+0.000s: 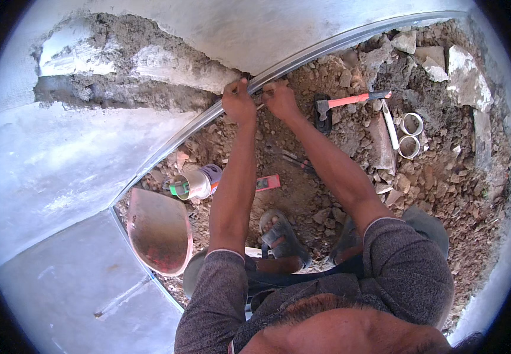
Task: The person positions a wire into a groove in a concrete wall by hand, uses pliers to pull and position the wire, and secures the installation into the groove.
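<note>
A long metal rail [303, 58] runs along the foot of the pale wall. At its middle my left hand [239, 103] is closed, fingers curled at the rail beside the broken wall patch [149, 68]. Close to its right, my right hand [280, 100] is also closed at the rail's near side. A thin pale piece shows by its fingers, too small to name. What either hand grips is hidden. Right of my right hand lies a hammer [350, 99] with a red handle. A plier-like tool [292, 157] lies on the dirt between my forearms.
Rubble [444, 171] covers the ground. A white-handled tool [389, 124] and two white rings [409, 147] lie right. Left are a tipped white bucket [192, 185] with something green, a large pinkish pan [160, 230] and a red spirit level [268, 182]. My sandaled feet [284, 239] stand below.
</note>
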Demonstrator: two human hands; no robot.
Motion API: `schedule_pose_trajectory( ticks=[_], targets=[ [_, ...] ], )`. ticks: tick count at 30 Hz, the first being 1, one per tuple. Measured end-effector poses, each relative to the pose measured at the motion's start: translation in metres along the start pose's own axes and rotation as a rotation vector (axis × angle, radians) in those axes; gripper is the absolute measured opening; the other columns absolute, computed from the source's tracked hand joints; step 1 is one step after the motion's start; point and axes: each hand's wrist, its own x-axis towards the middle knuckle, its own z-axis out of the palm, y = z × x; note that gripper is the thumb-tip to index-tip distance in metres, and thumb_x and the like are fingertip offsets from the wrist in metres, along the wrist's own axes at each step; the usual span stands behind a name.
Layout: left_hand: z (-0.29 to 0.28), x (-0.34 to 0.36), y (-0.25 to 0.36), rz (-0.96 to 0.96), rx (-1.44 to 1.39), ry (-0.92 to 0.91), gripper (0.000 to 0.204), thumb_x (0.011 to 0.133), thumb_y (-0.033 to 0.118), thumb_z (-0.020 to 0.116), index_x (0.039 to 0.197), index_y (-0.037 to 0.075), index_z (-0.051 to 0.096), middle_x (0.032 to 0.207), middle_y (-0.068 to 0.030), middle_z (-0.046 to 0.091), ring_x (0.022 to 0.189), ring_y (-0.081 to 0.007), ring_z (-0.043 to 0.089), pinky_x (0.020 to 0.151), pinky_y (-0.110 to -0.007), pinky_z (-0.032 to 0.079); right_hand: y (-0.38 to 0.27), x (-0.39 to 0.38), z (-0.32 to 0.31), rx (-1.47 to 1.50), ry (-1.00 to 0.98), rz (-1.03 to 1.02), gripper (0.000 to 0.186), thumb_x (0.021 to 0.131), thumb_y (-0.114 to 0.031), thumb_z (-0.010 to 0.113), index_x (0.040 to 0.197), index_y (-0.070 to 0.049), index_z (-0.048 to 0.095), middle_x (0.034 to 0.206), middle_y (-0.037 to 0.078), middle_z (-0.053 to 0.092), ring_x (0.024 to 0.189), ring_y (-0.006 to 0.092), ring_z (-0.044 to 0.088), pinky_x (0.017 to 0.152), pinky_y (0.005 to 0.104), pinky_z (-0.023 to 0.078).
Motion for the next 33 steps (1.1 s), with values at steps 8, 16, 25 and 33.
schedule_pose_trajectory(
  ticks=[8,16,25,33],
  targets=[
    [0.007,-0.008,0.006,-0.035,-0.127,0.026,0.022,0.076,0.023,0.073,0.079,0.001,0.068,0.075,-0.0143,0.067,0.067,-0.0255,0.061,0.066,-0.037,0.046,-0.016,0.006,-0.012,0.109,-0.055,-0.021,0.015,0.078,-0.018,0.062,0.087,-0.008,0.068,0.076,0.016,0.065,0.082,0.0391,0.060,0.090,0.0553,0.036],
    [0.006,-0.009,-0.030,0.351,-0.047,-0.031,0.019,0.080,0.011,0.064,0.098,0.005,0.064,0.095,-0.0150,0.066,0.084,-0.0307,0.062,0.077,-0.038,0.045,-0.028,0.007,-0.014,0.178,-0.035,-0.071,0.015,0.079,-0.012,0.060,0.092,-0.007,0.064,0.079,0.018,0.065,0.083,0.0362,0.062,0.090,0.0565,0.034],
    [0.000,-0.017,-0.028,0.566,0.052,-0.036,0.041,0.068,-0.003,0.062,0.105,0.014,0.060,0.109,-0.0060,0.064,0.088,-0.0306,0.058,0.080,-0.040,0.041,-0.035,0.006,-0.018,0.093,0.006,-0.151,0.021,0.078,-0.011,0.062,0.099,-0.007,0.060,0.081,0.019,0.065,0.079,0.0371,0.064,0.071,0.0454,0.049],
    [0.005,-0.021,-0.030,0.379,0.147,-0.076,0.043,0.067,0.004,0.065,0.108,0.018,0.058,0.112,0.0014,0.061,0.092,-0.0286,0.050,0.083,-0.045,0.035,-0.050,0.022,-0.024,-0.137,-0.106,-0.263,0.019,0.080,-0.011,0.061,0.097,-0.003,0.061,0.080,0.021,0.064,0.078,0.0395,0.062,0.067,0.0442,0.050]
  ],
)
